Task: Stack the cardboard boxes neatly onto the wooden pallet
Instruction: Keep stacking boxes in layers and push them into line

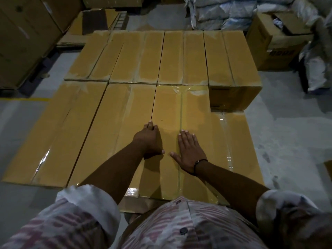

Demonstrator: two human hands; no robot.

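Several long taped cardboard boxes lie side by side in two rows, forming a flat layer; the pallet beneath them is hidden. The nearest box point(168, 112) in the front row lies under both hands. My left hand point(150, 140) rests on its left part, fingers curled at the seam with the neighbouring box point(115, 133). My right hand point(190, 150) lies flat and spread on its top, along the tape line. A lower box point(233, 141) shows at the front right, below the top layer. The back row point(172, 56) is full across.
Large stacked cartons point(27, 36) stand at the left. An open carton point(274, 42) and white plastic-wrapped bundles point(224, 11) sit at the back right. Flattened cardboard point(93, 22) lies behind the stack. Grey concrete floor point(291, 126) surrounds the boxes.
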